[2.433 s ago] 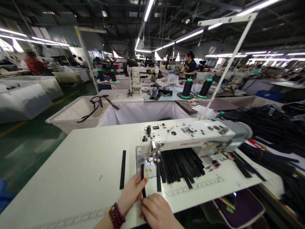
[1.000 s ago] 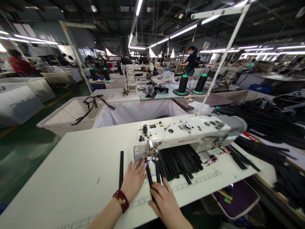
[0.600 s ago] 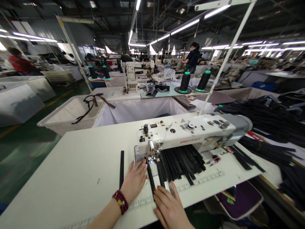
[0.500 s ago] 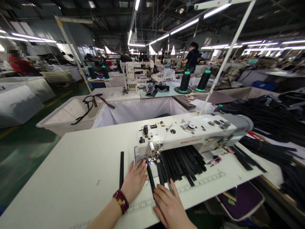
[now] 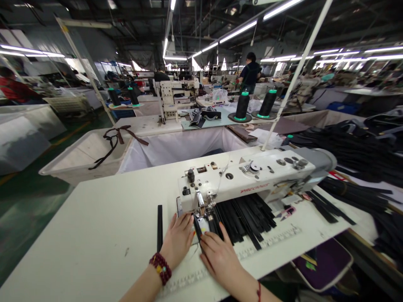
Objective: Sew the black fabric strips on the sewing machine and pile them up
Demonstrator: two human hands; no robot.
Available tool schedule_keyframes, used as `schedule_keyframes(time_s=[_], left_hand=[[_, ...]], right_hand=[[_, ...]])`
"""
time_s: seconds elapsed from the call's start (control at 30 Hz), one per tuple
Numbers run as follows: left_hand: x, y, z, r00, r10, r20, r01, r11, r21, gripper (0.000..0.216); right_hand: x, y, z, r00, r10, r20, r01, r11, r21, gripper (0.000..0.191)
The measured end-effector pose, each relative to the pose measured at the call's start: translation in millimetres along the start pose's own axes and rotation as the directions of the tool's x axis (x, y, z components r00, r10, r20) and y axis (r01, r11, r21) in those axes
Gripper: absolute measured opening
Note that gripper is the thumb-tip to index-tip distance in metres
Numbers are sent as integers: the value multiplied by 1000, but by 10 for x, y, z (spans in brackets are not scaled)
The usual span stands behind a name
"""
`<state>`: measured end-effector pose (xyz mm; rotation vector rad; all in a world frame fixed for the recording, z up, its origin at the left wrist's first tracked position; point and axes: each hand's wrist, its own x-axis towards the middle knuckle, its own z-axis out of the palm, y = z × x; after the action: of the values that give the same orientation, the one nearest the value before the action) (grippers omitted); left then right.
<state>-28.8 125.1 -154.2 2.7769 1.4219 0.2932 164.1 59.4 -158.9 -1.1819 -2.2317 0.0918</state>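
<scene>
A narrow black strip lies under the presser foot of the white sewing machine and runs towards me. My left hand lies flat on its left side, outstretched fingertips beside the presser foot at the strip's edge. On the strip's near part rests my right hand, fingers extended and thumb apart; it hides the strip's near end. Another black strip lies left of my left hand, partly covered by it. Under the machine arm is a pile of black strips.
Thread snips with pink handles lie right of the pile. A printed ruler runs along the table's front. Beyond the table stand a pale bin and thread cones. More black pieces are heaped at right. A person stands farther back.
My right hand has slid forward along the strip, closer to the presser foot. The strip has fed farther under the machine. My left hand stays beside the foot. The view has shifted slightly.
</scene>
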Motion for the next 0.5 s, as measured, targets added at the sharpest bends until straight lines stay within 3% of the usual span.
schedule_keyframes(time_s=[0.5], left_hand=[[43, -46, 33, 1000, -3, 10, 4, 1000, -20, 36]], right_hand=[[355, 180, 235, 995, -58, 77, 75, 969, -235, 21]])
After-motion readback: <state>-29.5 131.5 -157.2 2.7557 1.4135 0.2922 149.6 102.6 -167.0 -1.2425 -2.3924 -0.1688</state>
